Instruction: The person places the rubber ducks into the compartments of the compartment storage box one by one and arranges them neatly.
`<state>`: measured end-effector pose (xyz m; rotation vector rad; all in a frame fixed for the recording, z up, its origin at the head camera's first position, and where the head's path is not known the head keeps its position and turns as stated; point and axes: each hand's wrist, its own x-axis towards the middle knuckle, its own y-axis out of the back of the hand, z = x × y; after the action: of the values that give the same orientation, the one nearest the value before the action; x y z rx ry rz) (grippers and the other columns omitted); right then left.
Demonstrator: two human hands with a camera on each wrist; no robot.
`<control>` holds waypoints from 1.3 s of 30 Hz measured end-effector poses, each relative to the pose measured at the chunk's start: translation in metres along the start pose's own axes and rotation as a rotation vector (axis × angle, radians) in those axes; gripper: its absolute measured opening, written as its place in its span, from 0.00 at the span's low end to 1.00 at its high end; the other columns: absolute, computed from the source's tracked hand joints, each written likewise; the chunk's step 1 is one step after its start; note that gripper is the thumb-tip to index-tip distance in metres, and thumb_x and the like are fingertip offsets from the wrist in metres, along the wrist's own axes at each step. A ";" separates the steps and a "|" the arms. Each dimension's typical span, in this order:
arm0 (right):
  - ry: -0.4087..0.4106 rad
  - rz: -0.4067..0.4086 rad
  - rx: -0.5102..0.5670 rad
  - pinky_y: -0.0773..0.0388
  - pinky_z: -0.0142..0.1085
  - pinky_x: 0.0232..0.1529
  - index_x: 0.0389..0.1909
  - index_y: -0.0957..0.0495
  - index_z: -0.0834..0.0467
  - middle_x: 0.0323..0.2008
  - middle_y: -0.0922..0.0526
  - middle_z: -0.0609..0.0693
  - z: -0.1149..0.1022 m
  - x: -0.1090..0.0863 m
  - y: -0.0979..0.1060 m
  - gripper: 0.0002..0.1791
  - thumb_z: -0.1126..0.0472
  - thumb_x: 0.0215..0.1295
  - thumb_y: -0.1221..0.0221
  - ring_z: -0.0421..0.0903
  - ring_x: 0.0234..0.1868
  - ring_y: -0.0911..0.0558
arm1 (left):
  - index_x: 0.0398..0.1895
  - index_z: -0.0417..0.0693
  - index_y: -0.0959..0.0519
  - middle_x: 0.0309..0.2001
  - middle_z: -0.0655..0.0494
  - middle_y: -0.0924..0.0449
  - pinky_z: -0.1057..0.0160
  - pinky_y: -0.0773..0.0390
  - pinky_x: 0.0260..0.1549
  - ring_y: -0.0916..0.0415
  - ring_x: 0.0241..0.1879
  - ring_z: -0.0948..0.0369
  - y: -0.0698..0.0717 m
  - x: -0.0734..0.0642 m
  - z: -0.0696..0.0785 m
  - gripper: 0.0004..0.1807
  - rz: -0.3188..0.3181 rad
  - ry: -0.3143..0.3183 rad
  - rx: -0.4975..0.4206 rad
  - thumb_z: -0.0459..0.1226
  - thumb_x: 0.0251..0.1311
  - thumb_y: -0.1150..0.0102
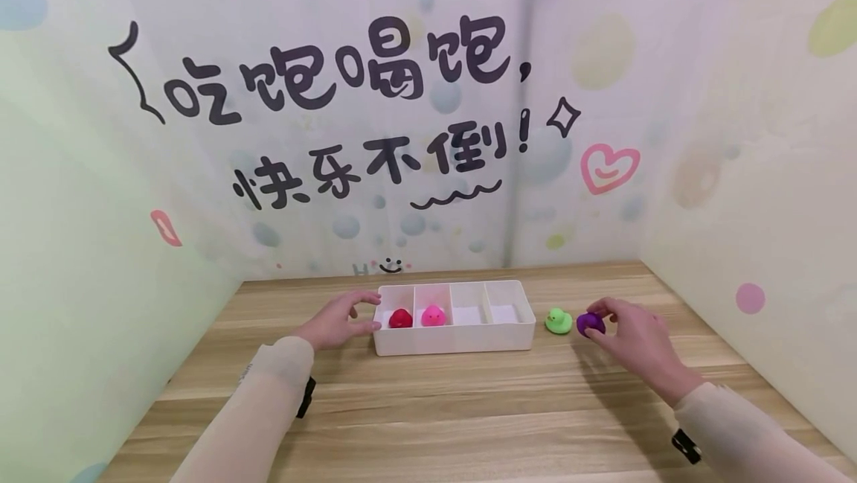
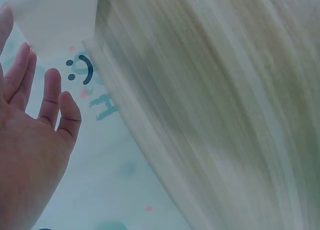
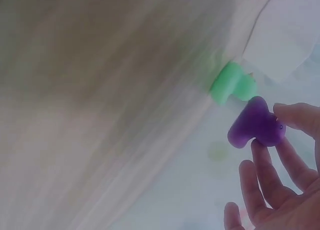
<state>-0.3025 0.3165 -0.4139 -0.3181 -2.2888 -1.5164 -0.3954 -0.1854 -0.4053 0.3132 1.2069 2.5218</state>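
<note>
In the head view my right hand pinches a purple toy duck between thumb and fingers. The right wrist view shows that duck by its side, the thumb at its head and fingers beneath. Close to its left sits a green toy duck on the table. My left hand is at the left end of a white divided box, fingers spread and loosely bent; whether they touch it I cannot tell. The box's leftmost compartment contains a red toy, its face unseen; a pink toy duck occupies the second.
Two further compartments make up the right half of the box. A wood-grain table bears everything. Behind it stands a printed wall, with side walls at left and right.
</note>
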 end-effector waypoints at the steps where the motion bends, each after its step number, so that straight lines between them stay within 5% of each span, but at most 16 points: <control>1: 0.004 0.010 0.000 0.34 0.65 0.49 0.47 0.16 0.58 0.43 0.10 0.56 -0.001 0.001 0.000 0.18 0.55 0.59 0.26 0.63 0.49 0.15 | 0.69 0.52 0.26 0.71 0.50 0.28 0.47 0.21 0.55 0.28 0.59 0.48 0.000 0.000 0.000 0.30 0.000 0.008 -0.003 0.46 0.65 0.30; 10: 0.036 0.053 0.011 0.26 0.58 0.43 0.47 0.16 0.57 0.43 0.10 0.54 -0.016 0.013 -0.002 0.17 0.55 0.59 0.26 0.60 0.47 0.15 | 0.69 0.54 0.25 0.71 0.52 0.28 0.48 0.21 0.55 0.28 0.59 0.47 -0.001 0.001 -0.001 0.30 -0.004 0.023 -0.015 0.46 0.64 0.29; 31: 0.050 0.090 0.120 0.26 0.55 0.50 0.50 0.16 0.57 0.45 0.12 0.55 -0.055 0.035 -0.012 0.17 0.59 0.61 0.28 0.57 0.47 0.17 | 0.69 0.55 0.25 0.71 0.53 0.28 0.48 0.21 0.53 0.29 0.60 0.46 -0.001 0.005 -0.005 0.30 0.000 0.021 -0.012 0.46 0.65 0.30; 39: 0.114 0.141 0.168 0.29 0.53 0.50 0.48 0.15 0.57 0.43 0.12 0.54 -0.068 0.044 -0.026 0.17 0.62 0.58 0.27 0.56 0.46 0.16 | 0.69 0.55 0.25 0.71 0.53 0.28 0.48 0.21 0.53 0.29 0.59 0.48 -0.001 0.002 -0.001 0.29 0.005 0.031 -0.002 0.45 0.65 0.30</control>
<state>-0.3395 0.2425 -0.3931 -0.3304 -2.2357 -1.2327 -0.3976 -0.1847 -0.4065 0.2785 1.2170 2.5409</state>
